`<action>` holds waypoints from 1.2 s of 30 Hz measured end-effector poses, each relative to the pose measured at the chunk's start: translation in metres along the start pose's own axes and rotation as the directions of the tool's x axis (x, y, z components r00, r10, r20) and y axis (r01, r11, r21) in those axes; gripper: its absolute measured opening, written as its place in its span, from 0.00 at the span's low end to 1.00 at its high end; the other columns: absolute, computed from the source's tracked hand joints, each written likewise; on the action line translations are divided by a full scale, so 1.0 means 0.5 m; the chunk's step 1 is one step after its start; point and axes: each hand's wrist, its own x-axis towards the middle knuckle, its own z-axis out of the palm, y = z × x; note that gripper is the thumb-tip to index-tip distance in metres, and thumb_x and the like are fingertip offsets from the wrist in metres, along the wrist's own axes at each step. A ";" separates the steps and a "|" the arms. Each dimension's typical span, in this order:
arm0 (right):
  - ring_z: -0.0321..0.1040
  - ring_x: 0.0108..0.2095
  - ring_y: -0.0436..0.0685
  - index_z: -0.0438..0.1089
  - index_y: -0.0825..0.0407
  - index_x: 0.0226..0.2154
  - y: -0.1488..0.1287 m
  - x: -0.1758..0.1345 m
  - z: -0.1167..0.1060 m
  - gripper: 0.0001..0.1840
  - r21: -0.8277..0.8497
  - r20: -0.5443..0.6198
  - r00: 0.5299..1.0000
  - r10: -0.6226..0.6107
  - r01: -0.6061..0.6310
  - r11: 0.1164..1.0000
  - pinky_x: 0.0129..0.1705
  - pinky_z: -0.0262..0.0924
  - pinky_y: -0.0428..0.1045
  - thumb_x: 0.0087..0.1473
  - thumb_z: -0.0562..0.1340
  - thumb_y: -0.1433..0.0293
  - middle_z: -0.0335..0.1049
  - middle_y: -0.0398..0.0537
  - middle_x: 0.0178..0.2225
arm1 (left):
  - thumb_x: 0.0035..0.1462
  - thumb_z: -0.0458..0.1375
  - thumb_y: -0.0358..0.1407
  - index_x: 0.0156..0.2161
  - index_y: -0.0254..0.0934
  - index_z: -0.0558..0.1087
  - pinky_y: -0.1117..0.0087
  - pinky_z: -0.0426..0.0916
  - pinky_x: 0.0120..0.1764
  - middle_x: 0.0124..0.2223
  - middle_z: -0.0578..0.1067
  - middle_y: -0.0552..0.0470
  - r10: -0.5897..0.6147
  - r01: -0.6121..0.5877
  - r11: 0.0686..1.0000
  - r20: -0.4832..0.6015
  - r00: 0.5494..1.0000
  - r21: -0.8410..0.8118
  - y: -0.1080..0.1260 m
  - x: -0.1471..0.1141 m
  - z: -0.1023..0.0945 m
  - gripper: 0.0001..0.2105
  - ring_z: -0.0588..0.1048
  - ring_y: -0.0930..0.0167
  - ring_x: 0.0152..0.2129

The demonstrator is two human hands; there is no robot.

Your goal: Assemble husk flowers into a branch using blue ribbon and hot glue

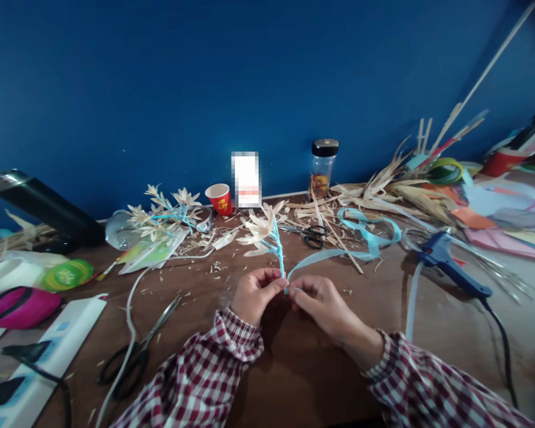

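My left hand (259, 292) pinches the lower stem of a handmade flower (277, 242), whose pale husk-like petals point up and to the left. Light blue tape covers the stem. At the stem's bottom end, my right hand (317, 304) is closed on the light blue ribbon (334, 254), thumb against fingers. From there the ribbon runs right across the table and curls into loose loops. The two hands almost touch at the fingertips. Behind the flower lie small scissors (314, 236) with dark handles.
Larger scissors (136, 351) and a power strip (49, 356) lie left. A blue glue gun (455, 264) rests right. Further back are finished flowers (178, 208), a red paper cup (219, 200), a glass bottle (323, 169) and dry husks (378, 184). Scraps litter the brown table (312, 380).
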 end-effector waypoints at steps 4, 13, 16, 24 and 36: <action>0.51 0.19 0.46 0.66 0.56 0.21 -0.002 -0.002 -0.001 0.12 0.019 0.018 1.000 0.008 -0.009 1.000 0.20 0.45 0.42 0.50 0.58 0.66 0.60 0.40 0.18 | 0.37 0.68 0.35 0.30 0.32 0.74 0.76 0.66 0.28 0.25 0.76 0.54 0.034 -0.032 0.998 -0.019 0.999 0.062 0.000 0.000 -0.004 0.12 0.71 0.77 0.22; 0.49 0.19 0.45 0.66 0.56 0.20 0.003 0.004 0.005 0.11 0.003 -0.045 0.999 -0.008 0.008 1.000 0.20 0.43 0.43 0.45 0.60 0.65 0.56 0.38 0.17 | 0.35 0.69 0.34 0.29 0.32 0.74 0.76 0.67 0.29 0.24 0.75 0.55 0.024 -0.023 1.000 -0.056 0.998 0.021 -0.009 -0.004 0.006 0.14 0.72 0.77 0.22; 0.48 0.19 0.45 0.65 0.56 0.20 0.002 0.003 0.007 0.10 0.030 -0.061 0.998 -0.013 0.015 0.999 0.20 0.43 0.43 0.44 0.60 0.65 0.55 0.37 0.17 | 0.34 0.70 0.34 0.29 0.32 0.74 0.75 0.68 0.30 0.25 0.75 0.55 -0.010 0.007 0.999 -0.048 0.999 -0.047 -0.004 -0.007 0.012 0.14 0.72 0.77 0.22; 0.48 0.17 0.45 0.64 0.54 0.18 -0.008 0.001 0.002 0.12 0.102 -0.033 0.999 0.023 -0.020 0.995 0.18 0.42 0.43 0.45 0.60 0.64 0.58 0.37 0.15 | 0.37 0.69 0.38 0.37 0.33 0.77 0.75 0.69 0.30 0.30 0.77 0.51 -0.175 0.185 0.974 0.077 0.981 -0.135 0.018 -0.013 0.013 0.19 0.73 0.76 0.25; 0.49 0.17 0.44 0.66 0.55 0.21 -0.007 -0.001 0.004 0.18 0.114 -0.031 0.997 0.064 -0.061 0.992 0.17 0.41 0.43 0.45 0.62 0.57 0.57 0.38 0.16 | 0.40 0.67 0.34 0.34 0.36 0.78 0.73 0.69 0.36 0.31 0.79 0.52 0.034 -0.031 0.999 0.102 0.994 -0.029 0.005 -0.009 0.005 0.11 0.75 0.74 0.28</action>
